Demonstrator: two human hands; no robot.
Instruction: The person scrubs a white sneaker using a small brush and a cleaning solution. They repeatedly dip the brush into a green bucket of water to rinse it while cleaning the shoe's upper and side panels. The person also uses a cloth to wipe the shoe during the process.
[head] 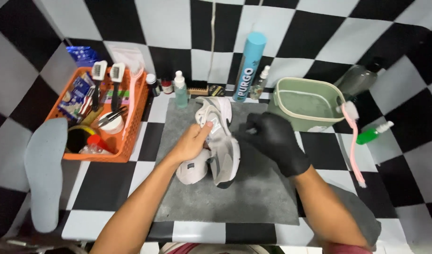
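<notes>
Grey mat nearest, spread on checkered bench. Mid-mat, grey sneaker on its side. Left hand bare, pinching sneaker's upper. Right hand black-gloved, curled beside sneaker; contents unclear. Beyond sneaker, green tub, blue spray can.

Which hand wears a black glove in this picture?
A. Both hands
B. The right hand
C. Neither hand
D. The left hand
B: the right hand is covered by a black glove beside the grey sneaker, while the left hand is bare and holds the sneaker on the grey mat.
</notes>
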